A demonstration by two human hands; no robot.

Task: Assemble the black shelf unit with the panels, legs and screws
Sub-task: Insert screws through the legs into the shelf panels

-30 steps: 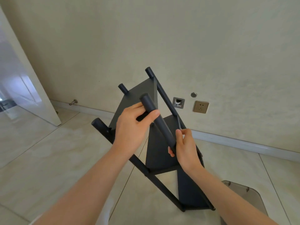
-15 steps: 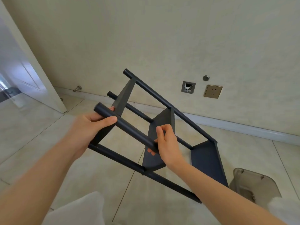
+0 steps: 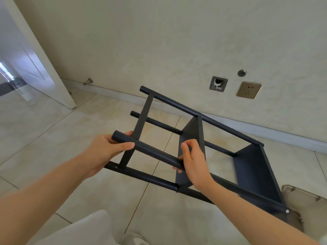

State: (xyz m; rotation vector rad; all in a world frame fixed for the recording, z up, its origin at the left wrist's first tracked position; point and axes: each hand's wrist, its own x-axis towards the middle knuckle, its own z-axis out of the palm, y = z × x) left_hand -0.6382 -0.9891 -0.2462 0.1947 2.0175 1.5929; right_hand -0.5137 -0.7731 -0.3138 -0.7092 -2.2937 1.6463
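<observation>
A cream plaster wall [image 3: 159,41] met a pale glossy tiled floor [image 3: 53,138] along a white skirting board [image 3: 265,131], and a white door [image 3: 35,59] stood open at the left. In front of the person, the black metal shelf unit [image 3: 192,133] was held tipped on its side above the floor, its left end raised and its right end low; whether that low end touched the tiles could not be told. Three flat panels crossed its four round legs: the right panel [image 3: 254,170], the middle panel [image 3: 182,181] and the left panel [image 3: 141,121], which was seen edge-on. A translucent plastic container [image 3: 304,200] lay on the floor just beside the low end. The left hand [image 3: 108,151] gripped the nearest leg [image 3: 154,152] close to its free end, its fingers wrapped under and the thumb over the top. The right hand [image 3: 194,160] gripped the same leg where it met the middle panel, its fingers curled round the tube. On the wall sat a bronze socket [image 3: 249,90], a square metal plate with a pipe opening [image 3: 218,84] and a round metal cap [image 3: 241,73]. A metal door stopper [image 3: 88,81] jutted out low on the wall. A silver screw head [image 3: 287,211] showed at the low end of the front leg [image 3: 145,177].
</observation>
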